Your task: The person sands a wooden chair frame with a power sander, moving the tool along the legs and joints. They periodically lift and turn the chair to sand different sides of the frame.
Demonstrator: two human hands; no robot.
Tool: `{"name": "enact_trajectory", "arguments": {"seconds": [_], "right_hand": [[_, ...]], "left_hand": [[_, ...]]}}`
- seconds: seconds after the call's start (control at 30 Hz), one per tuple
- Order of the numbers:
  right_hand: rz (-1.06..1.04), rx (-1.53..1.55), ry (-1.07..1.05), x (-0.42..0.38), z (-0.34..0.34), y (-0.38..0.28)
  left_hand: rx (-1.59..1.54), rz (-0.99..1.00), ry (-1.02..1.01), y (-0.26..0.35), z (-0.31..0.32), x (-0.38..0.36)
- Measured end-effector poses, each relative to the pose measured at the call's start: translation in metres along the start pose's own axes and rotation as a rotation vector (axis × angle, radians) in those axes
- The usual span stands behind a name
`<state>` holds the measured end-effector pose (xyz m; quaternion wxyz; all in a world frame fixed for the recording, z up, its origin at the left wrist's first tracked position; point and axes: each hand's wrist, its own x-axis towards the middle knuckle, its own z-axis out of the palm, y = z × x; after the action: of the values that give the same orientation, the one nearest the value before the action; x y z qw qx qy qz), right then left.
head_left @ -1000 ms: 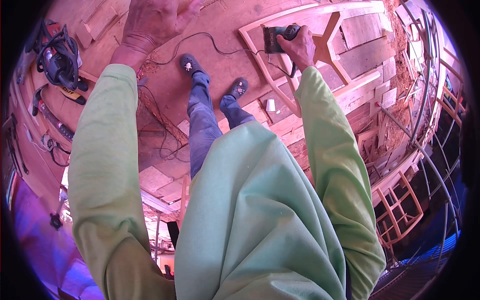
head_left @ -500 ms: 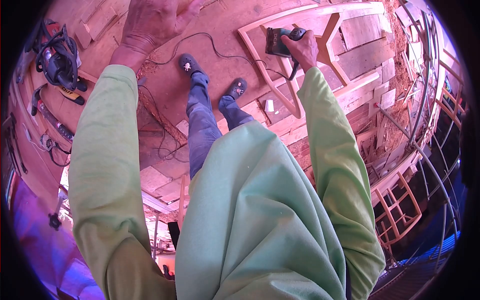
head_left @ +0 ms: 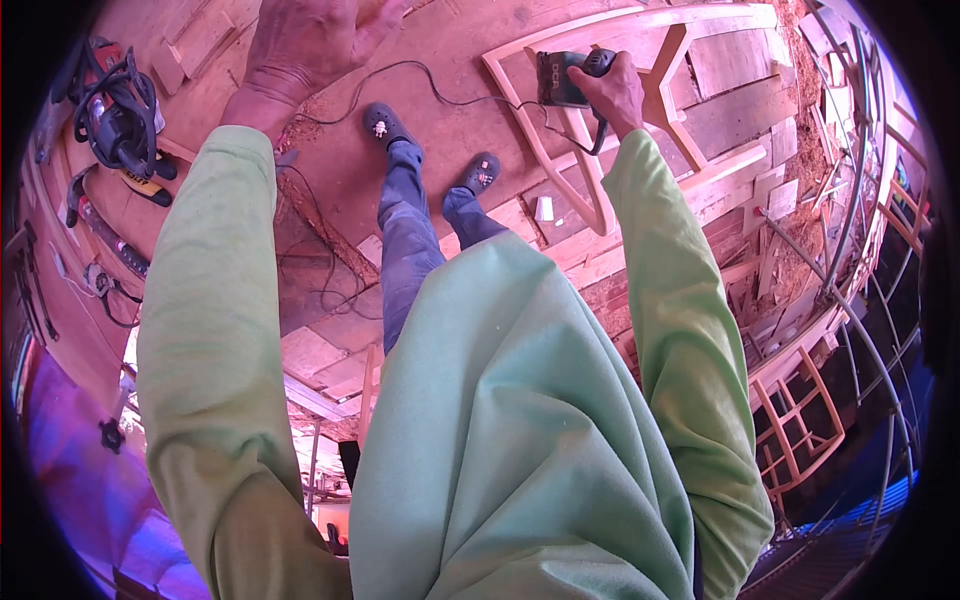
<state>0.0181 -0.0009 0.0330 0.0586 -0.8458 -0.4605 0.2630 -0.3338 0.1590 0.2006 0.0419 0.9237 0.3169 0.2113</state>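
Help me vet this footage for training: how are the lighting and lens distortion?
In the head view, a pink cast tints the floor, violet at lower left; black edges ring the fisheye image; poles at right look bowed; the sander has a clear outline.

A bright pink tint lies over the floor [head_left: 480,60], while the lower left glows purple and blue. The left sleeve [head_left: 210,300] falls into shadow toward its lower end. The wide lens bends the metal pipes [head_left: 829,291] at right, with black corners.
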Motion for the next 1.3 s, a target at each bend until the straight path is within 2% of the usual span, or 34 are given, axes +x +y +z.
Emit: {"name": "enact_trajectory", "arguments": {"seconds": [0.1,0.23,0.27,0.4,0.47,0.67,0.77,0.93,1.03,1.13,1.3], "right_hand": [[-0.118,-0.067,0.134,-0.014,0.013,-0.006],[-0.118,-0.087,0.085,-0.031,0.008,-0.007],[-0.17,-0.1,0.14,-0.035,0.011,-0.003],[-0.172,-0.095,0.123,-0.045,0.01,-0.008],[-0.25,-0.154,0.166,-0.04,0.014,-0.01],[-0.216,-0.169,0.101,-0.045,0.009,-0.044],[-0.215,-0.185,0.087,-0.04,0.013,-0.047],[-0.244,-0.182,0.112,-0.025,0.016,-0.046],[-0.256,-0.175,0.121,-0.018,0.017,-0.05],[-0.251,-0.15,0.117,-0.015,0.014,-0.061],[-0.232,-0.139,0.076,-0.01,0.008,-0.071]], "left_hand": [[0.012,0.012,0.018,0.001,-0.004,0.0],[0.021,0.013,0.029,0.0,0.0,0.001],[0.019,0.011,0.029,-0.001,0.0,-0.001],[0.024,-0.005,-0.018,0.003,-0.007,0.001],[0.021,-0.005,-0.019,0.002,-0.005,0.001],[0.015,0.007,0.032,-0.001,-0.002,-0.001],[-0.002,-0.015,-0.012,0.0,-0.006,0.0],[0.066,0.017,0.072,-0.004,0.002,-0.003],[0.031,-0.002,0.011,-0.002,-0.004,-0.003],[0.007,0.02,0.061,-0.005,0.001,-0.003],[0.016,-0.003,0.009,-0.003,-0.007,-0.002]]}}
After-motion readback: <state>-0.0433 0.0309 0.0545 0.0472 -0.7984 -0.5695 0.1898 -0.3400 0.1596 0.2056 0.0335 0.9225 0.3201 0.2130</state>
